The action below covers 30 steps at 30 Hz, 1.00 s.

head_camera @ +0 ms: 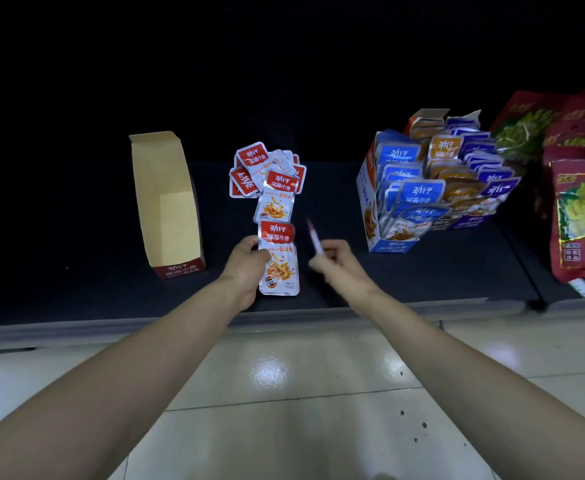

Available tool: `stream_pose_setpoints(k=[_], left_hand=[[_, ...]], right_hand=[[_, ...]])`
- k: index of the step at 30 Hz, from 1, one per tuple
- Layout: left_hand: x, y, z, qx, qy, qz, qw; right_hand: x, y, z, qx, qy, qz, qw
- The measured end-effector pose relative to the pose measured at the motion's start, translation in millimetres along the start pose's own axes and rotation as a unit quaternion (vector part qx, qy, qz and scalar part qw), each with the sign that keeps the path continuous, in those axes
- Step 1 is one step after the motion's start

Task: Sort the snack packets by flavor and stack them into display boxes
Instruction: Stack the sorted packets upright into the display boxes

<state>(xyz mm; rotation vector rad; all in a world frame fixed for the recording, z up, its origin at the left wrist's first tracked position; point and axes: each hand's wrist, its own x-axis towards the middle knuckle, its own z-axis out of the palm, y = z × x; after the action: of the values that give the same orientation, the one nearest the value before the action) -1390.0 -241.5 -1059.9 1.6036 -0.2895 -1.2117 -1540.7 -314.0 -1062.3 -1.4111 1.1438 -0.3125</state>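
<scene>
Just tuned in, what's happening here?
A person is sorting snack packets on a dark shelf. The left hand grips one red packet; the right hand pinches a thin blurred item seen edge-on, probably another packet. More red packets lie in a loose pile behind. The red display box to the left holds nothing yet, while the blue box on the right is packed with blue and orange packets.

"劲仔 深海小鱼" on red packet (278, 237), blue box (393, 247).

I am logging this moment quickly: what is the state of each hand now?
Left hand: grips a red packet.
Right hand: pinches a thin red-and-white item, blurred, probably a packet edge-on.
</scene>
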Motion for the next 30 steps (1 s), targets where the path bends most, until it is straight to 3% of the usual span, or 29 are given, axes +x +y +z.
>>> stream_pose_setpoints(k=[3, 6, 9, 13, 16, 18, 19, 21, 23, 27, 30], left_hand=[[2.8, -1.2, -2.4, 0.005, 0.017, -0.004, 1.0], [2.2, -0.1, 0.9, -0.023, 0.005, -0.014, 1.0], [-1.8, 3.4, 7.8, -0.072, -0.028, -0.014, 0.997], [-4.3, 1.4, 16.4, -0.06, -0.051, 0.01, 0.997], [-2.9, 0.2, 23.3, -0.023, -0.088, 0.044, 0.995], [-1.8, 1.8, 23.3, 0.081, -0.078, 0.121, 0.986], [1.9, 1.9, 19.6, 0.172, -0.057, 0.18, 0.967], [12.8, 2.5, 7.5, 0.382, -0.004, 0.282, 0.88], [24.0, 6.9, -3.2, 0.517, 0.015, 0.311, 0.797], [41.4, 12.2, -7.3, 0.652, -0.033, 0.229, 0.722], [39.1, 4.3, -11.3, 0.669, -0.019, 0.257, 0.697]], right_hand=[[5.4, -5.1, -10.1, 0.175, 0.018, 0.03, 0.984], [3.5, -6.4, -15.8, 0.207, -0.021, 0.009, 0.978], [1.5, -0.2, -15.8, 0.099, -0.074, -0.022, 0.992], [2.3, 6.2, -5.8, 0.001, -0.025, -0.054, 0.998], [4.3, 2.5, -3.9, 0.03, -0.001, -0.039, 0.999], [8.2, -0.7, -7.6, 0.034, 0.018, -0.027, 0.999], [10.8, -1.9, -10.8, 0.011, 0.032, -0.031, 0.999], [17.5, -2.8, -17.1, -0.033, 0.066, -0.034, 0.997], [23.3, -2.0, -21.8, -0.07, 0.092, -0.024, 0.993], [28.9, 2.4, -23.8, -0.118, 0.127, -0.022, 0.985], [31.4, 4.7, -24.8, -0.048, 0.144, -0.023, 0.988]])
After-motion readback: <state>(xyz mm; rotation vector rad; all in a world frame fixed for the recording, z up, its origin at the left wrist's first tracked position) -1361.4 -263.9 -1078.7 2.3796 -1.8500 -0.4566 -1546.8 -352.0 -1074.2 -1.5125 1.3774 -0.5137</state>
